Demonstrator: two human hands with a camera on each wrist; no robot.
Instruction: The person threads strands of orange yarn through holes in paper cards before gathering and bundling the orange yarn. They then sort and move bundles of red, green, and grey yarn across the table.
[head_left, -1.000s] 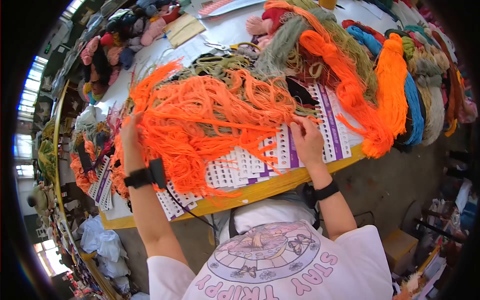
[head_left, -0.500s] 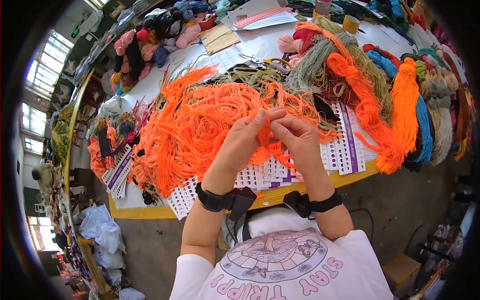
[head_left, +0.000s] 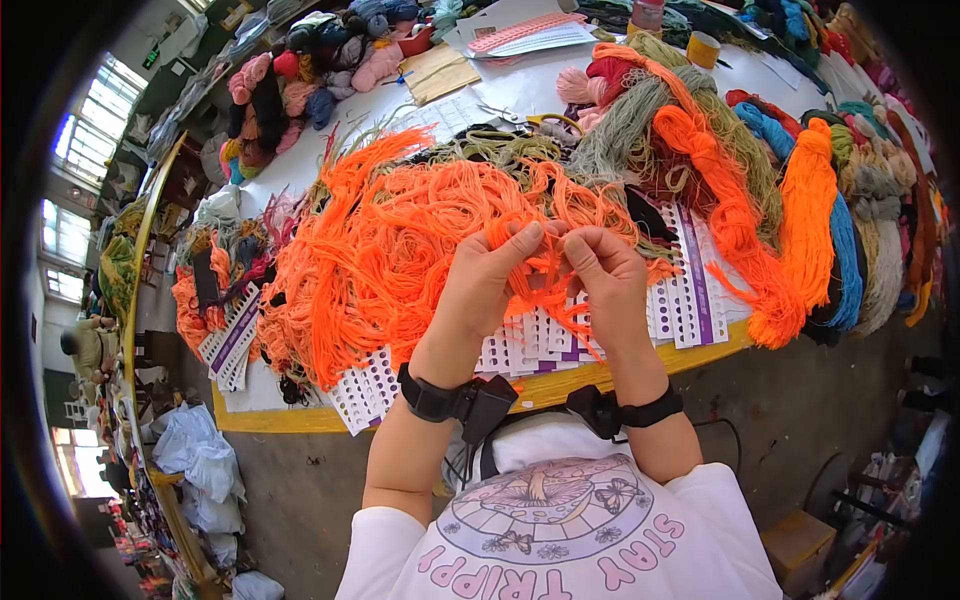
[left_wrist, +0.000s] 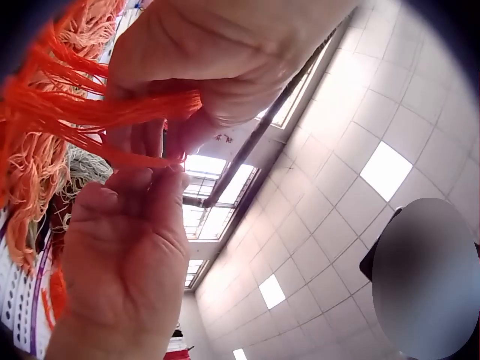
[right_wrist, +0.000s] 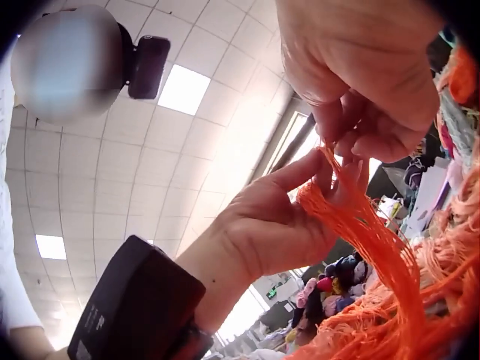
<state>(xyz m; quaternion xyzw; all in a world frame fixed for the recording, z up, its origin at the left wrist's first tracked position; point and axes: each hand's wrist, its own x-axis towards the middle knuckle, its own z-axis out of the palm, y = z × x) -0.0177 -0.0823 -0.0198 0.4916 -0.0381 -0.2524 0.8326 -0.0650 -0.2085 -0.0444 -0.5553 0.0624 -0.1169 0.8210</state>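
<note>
Head view: we see an orange yarn heap [head_left: 370, 260] spreading left of centre. Near the frame's middle, the left hand [head_left: 475, 285] grips and the right hand [head_left: 612, 280] pinches a loose orange bundle [right_wrist: 369, 225]. We judge it light, limp and snag-prone, best held near its gathered end.

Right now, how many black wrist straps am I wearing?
2: a left strap of plain black, behind the left hand, and a matching right strap behind the right hand. Both forearms show bare otherwise.
</note>
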